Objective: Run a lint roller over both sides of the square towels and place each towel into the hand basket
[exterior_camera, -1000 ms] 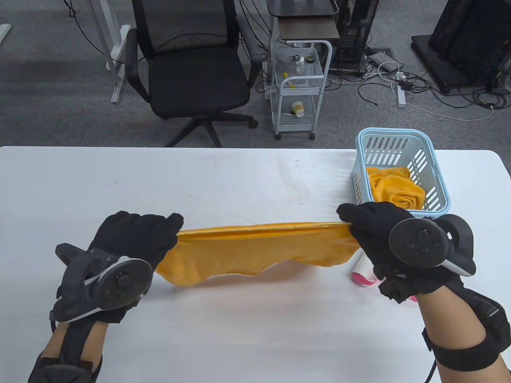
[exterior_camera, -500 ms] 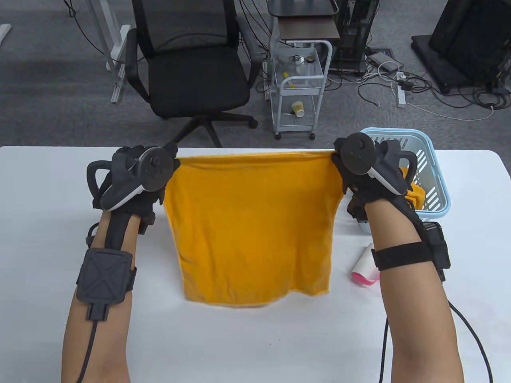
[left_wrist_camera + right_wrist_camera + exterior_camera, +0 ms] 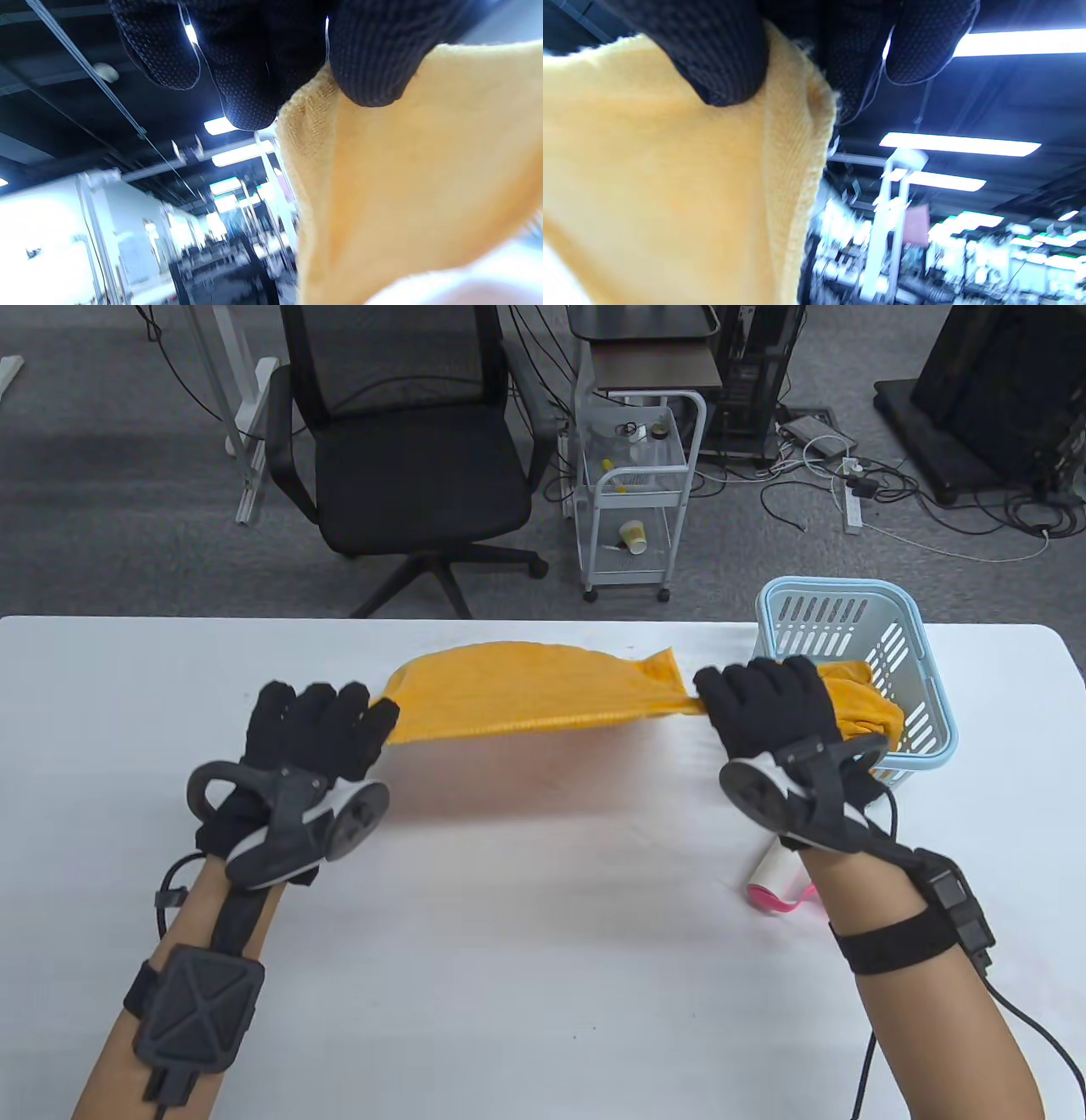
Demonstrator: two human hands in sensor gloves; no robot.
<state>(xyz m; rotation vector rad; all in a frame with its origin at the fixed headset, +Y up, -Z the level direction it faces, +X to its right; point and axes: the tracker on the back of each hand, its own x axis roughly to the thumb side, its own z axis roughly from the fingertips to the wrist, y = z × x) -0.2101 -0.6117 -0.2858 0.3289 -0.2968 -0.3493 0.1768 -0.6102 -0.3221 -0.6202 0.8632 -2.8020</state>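
Observation:
An orange square towel [image 3: 534, 687] hangs in the air above the table, stretched between both hands and billowing toward the far edge. My left hand [image 3: 327, 725] pinches its left corner; the orange towel [image 3: 415, 178] shows under the gloved fingertips [image 3: 373, 59] in the left wrist view. My right hand [image 3: 764, 704] pinches the right corner, with the orange towel [image 3: 670, 182] held by the thumb [image 3: 712, 51] in the right wrist view. A light blue hand basket [image 3: 925, 704] stands at the right with another orange towel [image 3: 870, 700] inside. The lint roller [image 3: 776, 878] lies beside my right forearm.
The white table [image 3: 509, 942] spans the view. Behind its far edge stand a black office chair [image 3: 407, 458] and a small white trolley [image 3: 636, 500], with cables on the floor.
Both hands flipped the towel: it went from low and bunched, up to hanging flat and vertical, and now swings over toward the far side as the hands drop back down.

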